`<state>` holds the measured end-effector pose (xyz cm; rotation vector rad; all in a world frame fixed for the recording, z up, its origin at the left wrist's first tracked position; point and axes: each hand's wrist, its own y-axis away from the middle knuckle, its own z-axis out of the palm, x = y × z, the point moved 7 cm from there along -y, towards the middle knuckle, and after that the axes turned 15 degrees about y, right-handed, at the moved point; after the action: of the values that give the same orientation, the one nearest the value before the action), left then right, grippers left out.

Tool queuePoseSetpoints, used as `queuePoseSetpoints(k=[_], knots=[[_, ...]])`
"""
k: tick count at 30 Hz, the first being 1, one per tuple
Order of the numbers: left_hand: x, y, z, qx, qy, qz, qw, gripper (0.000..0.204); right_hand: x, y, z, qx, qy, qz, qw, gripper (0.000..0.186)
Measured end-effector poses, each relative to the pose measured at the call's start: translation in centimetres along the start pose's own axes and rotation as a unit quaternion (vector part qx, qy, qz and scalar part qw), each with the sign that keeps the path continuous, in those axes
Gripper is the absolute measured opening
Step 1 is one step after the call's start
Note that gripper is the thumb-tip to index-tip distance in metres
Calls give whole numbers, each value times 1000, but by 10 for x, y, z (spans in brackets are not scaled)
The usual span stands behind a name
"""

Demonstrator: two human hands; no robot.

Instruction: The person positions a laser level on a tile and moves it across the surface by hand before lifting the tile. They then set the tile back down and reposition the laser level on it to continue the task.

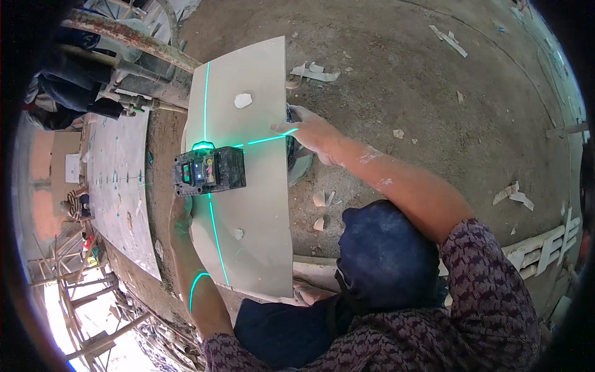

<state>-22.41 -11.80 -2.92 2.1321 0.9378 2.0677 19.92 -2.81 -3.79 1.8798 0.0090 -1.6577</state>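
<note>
A pale board (248, 229) lies before me with a dark, dusty laser level (211, 170) on it, casting crossed green lines. My right hand (310, 136) is at the board's right edge, closed round it, with the thumb on the top face and a dark object partly hidden beneath. My left hand (181, 214) is at the board's left edge just below the level, its fingers mostly hidden; a green line crosses that forearm. Two small white patches show on the board. Dark blue cloth covers my legs below.
A rusty metal bar (130, 34) and pipes run at upper left. A long pale panel (121, 192) lies at left, another person (77, 204) beyond it and scaffolding (87, 297) below. White scraps (446, 40) litter the dusty floor. Pale stacked strips (527, 254) are at lower right.
</note>
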Motion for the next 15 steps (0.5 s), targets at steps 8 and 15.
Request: queuePoseSetpoints(k=[8,15], knots=[[0,0,4,-5,3,5,1000,29,2,7,-8,22,29,36,999,89],[15,13,-2,8,-26,23,999,28,-21,29,-3,11,57,5,998,98]])
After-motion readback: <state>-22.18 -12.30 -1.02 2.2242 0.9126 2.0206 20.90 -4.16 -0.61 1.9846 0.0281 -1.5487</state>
